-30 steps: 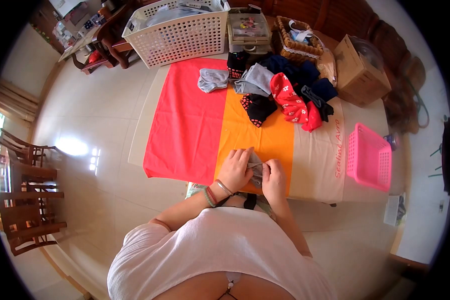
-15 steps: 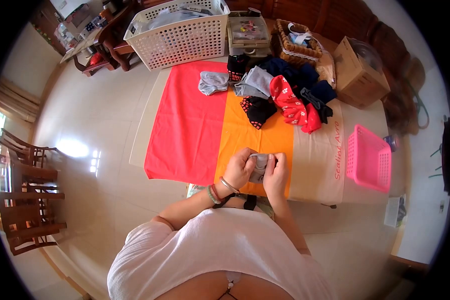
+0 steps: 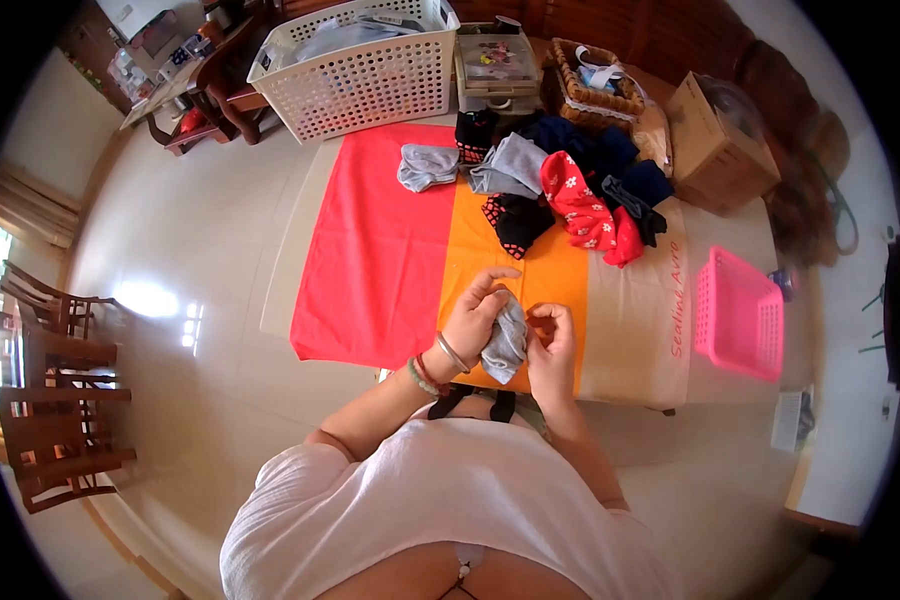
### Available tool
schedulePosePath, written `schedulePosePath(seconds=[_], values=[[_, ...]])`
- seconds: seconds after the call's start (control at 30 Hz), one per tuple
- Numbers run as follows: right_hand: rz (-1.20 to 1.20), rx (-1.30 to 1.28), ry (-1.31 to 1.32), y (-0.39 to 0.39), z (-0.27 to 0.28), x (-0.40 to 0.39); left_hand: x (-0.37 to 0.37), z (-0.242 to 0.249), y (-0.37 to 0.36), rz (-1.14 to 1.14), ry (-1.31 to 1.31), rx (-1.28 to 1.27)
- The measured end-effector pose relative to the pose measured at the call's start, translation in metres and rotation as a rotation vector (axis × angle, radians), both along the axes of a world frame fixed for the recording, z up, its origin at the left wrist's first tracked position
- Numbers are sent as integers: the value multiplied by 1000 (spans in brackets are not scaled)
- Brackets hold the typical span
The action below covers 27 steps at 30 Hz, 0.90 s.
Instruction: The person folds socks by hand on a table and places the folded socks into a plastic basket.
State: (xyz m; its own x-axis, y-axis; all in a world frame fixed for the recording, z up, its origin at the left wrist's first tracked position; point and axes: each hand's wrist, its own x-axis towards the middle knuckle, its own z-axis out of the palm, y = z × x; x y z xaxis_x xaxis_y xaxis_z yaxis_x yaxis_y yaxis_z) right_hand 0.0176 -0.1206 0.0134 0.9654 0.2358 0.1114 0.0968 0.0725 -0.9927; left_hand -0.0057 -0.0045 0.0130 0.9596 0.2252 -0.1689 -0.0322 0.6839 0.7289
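A bunched grey sock (image 3: 506, 345) is held over the near edge of the table, in front of my body. My left hand (image 3: 470, 325) grips it from the left, thumb pressed on it and index finger stretched out above. On the other side my right hand (image 3: 552, 355) has its fingers curled and its thumb at the sock's right edge. Beyond my hands is a pile with a folded grey sock pair (image 3: 429, 167), a grey cloth piece (image 3: 510, 165), a black bundle with red patterning (image 3: 517, 225) and a red flowered cloth (image 3: 582, 212).
A red, orange and cream cloth (image 3: 370, 270) covers the table. At the back stand a white perforated basket (image 3: 370, 90), a lidded plastic box (image 3: 497, 62), a wicker basket (image 3: 595, 95) and a cardboard box (image 3: 720, 150). A pink basket (image 3: 738, 315) sits at the right.
The grey sock has gone from a flat folded shape between both hands to a looser, bunched one. My left index finger has lifted away, and the right fingers have shifted along the edge.
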Motion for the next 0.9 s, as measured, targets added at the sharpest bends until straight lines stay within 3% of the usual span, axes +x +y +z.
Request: schedulePosePath(seconds=[0.1, 0.33, 0.47, 0.6, 0.7, 0.8, 0.9], values=[[25, -225, -552, -4, 1, 6, 2, -10, 3, -40, 71, 16], [298, -107, -456, -16, 1, 2, 4, -20, 0, 24, 213, -119], [309, -181, -528, -8, 4, -2, 8, -30, -3, 107, 246, -102], [145, -140, -328, -5, -14, -9, 7, -23, -4, 66, 187, -119], [158, -56, -158, -14, -15, -4, 6, -19, 4, -69, 74, -197], [189, 157, 125, -17, -3, 3, -2, -16, 17, -247, -43, -399], [260, 362, 260, -20, -4, 14, -7, -12, 20, -340, -158, -391]])
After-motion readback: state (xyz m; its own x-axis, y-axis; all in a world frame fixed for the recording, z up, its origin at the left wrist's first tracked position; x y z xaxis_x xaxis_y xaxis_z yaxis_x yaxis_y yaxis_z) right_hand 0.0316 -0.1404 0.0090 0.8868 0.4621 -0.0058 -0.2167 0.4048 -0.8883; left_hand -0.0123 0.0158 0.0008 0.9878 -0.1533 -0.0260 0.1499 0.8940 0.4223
